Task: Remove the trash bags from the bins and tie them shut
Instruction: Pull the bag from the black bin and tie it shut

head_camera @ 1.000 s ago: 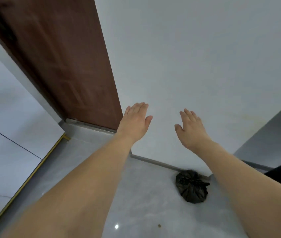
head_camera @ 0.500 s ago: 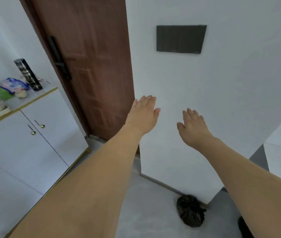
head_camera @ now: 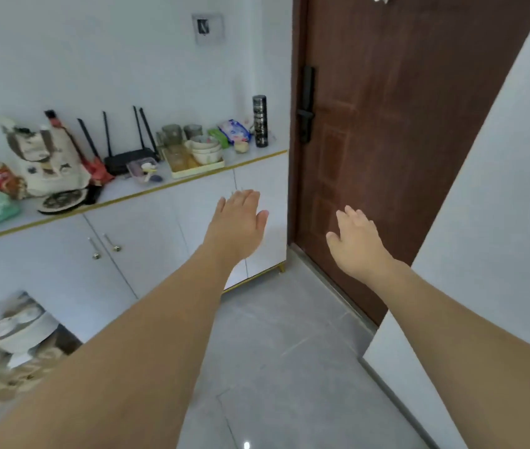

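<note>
Brown door (head_camera: 396, 131) and white cabinet (head_camera: 147, 254) ahead, left hand (head_camera: 241, 222) and right hand (head_camera: 355, 244) both hovering flat, fingers straight, gripping nothing

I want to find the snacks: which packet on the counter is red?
The crumpled snack bag at the counter's far left end; the packet near the black flask is white and blue.

Brown door (head_camera: 402, 140) of wood-look panels, faintly sheened — black matt handle (head_camera: 307, 105). Floor (head_camera: 289, 367) of grey tiles, smooth and glossy enough to throw back a light spot. White cabinet (head_camera: 160, 247) fronts smooth, satin, trimmed in gold-toned metal along the bench (head_camera: 257, 150) edge. Clear glass jars (head_camera: 173, 134); black plastic router (head_camera: 129, 157). Walls (head_camera: 95, 59) painted matt white.
</note>
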`<action>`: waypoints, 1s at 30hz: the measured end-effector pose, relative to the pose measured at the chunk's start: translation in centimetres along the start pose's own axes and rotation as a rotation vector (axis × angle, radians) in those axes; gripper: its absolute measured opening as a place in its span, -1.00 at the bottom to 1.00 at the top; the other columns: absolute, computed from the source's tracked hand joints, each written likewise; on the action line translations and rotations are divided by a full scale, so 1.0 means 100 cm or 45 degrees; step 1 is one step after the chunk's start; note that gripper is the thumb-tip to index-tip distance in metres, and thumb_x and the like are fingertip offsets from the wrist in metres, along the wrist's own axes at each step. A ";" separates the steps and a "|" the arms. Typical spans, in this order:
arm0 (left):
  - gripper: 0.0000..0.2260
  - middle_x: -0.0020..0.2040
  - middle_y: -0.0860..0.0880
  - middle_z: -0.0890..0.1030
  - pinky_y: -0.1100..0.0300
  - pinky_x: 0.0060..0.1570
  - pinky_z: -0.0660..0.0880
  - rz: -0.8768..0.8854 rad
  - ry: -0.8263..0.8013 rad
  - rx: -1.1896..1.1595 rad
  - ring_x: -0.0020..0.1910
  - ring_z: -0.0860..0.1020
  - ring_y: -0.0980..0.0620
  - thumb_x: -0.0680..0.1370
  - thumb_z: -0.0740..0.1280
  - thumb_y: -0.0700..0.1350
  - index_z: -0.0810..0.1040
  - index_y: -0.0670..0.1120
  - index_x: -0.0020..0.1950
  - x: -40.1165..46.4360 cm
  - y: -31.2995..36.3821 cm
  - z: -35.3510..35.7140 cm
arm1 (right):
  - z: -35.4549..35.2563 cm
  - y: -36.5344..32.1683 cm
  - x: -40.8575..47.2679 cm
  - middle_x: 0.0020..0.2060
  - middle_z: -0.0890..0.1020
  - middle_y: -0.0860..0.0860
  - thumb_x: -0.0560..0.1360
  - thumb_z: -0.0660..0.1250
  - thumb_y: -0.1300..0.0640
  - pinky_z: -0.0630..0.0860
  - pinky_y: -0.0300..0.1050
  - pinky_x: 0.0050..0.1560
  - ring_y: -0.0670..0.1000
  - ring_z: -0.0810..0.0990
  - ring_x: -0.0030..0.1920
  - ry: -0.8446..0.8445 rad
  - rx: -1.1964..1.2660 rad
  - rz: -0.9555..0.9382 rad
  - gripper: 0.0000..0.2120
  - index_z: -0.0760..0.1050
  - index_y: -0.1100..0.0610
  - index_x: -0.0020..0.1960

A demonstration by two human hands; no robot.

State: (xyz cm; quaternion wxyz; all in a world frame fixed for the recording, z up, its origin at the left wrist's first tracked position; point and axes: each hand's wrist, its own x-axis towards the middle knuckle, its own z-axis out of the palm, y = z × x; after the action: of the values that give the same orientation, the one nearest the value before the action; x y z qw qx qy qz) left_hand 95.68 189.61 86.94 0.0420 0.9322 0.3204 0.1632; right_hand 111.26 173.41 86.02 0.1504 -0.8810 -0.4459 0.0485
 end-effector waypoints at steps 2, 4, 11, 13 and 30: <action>-0.58 0.49 -0.08 0.31 -0.07 0.46 0.08 -0.101 0.011 0.013 0.47 0.23 -0.08 0.67 0.03 -0.02 0.25 -0.15 0.49 -0.017 -0.052 -0.011 | 0.014 -0.045 0.015 0.56 0.05 0.14 0.64 0.04 0.06 -0.09 0.07 0.52 0.14 -0.04 0.55 -0.021 0.021 -0.070 -0.48 0.07 0.22 0.54; -0.57 0.51 -0.09 0.28 -0.08 0.48 0.05 -0.204 0.014 0.027 0.49 0.20 -0.08 0.67 0.03 -0.02 0.22 -0.14 0.51 -0.037 -0.107 -0.024 | 0.033 -0.097 0.030 0.55 0.09 0.16 0.62 0.05 0.08 -0.03 0.10 0.52 0.16 0.01 0.54 -0.030 0.001 -0.162 -0.49 0.11 0.22 0.53; -0.57 0.51 -0.10 0.28 -0.08 0.48 0.04 -0.515 0.054 0.060 0.49 0.19 -0.07 0.67 0.03 -0.04 0.22 -0.15 0.51 -0.104 -0.306 -0.073 | 0.110 -0.305 0.051 0.57 -0.04 0.12 0.65 0.01 0.08 -0.12 0.02 0.53 0.11 -0.11 0.56 -0.244 0.070 -0.466 -0.47 -0.02 0.22 0.56; -0.58 0.49 -0.11 0.31 -0.07 0.46 0.07 -0.588 0.071 0.067 0.47 0.23 -0.08 0.66 0.04 -0.04 0.24 -0.16 0.49 -0.124 -0.352 -0.080 | 0.130 -0.354 0.050 0.58 -0.07 0.10 0.66 -0.01 0.09 -0.17 0.00 0.53 0.08 -0.15 0.56 -0.310 0.101 -0.536 -0.47 -0.05 0.20 0.57; -0.62 0.42 -0.14 0.40 -0.05 0.39 0.15 -0.880 0.079 0.063 0.40 0.32 -0.13 0.65 0.07 -0.09 0.31 -0.21 0.43 -0.186 -0.494 -0.051 | 0.249 -0.486 0.099 0.57 -0.01 0.12 0.63 0.01 0.13 -0.13 -0.01 0.51 0.09 -0.09 0.56 -0.562 0.051 -0.795 -0.48 0.01 0.21 0.55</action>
State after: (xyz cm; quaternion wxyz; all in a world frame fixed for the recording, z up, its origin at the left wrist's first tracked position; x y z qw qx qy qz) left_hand 51.42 217.18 77.56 0.0622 0.7640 0.6220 0.1596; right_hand 74.20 213.96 77.85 0.0757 -0.6681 -0.7134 0.1976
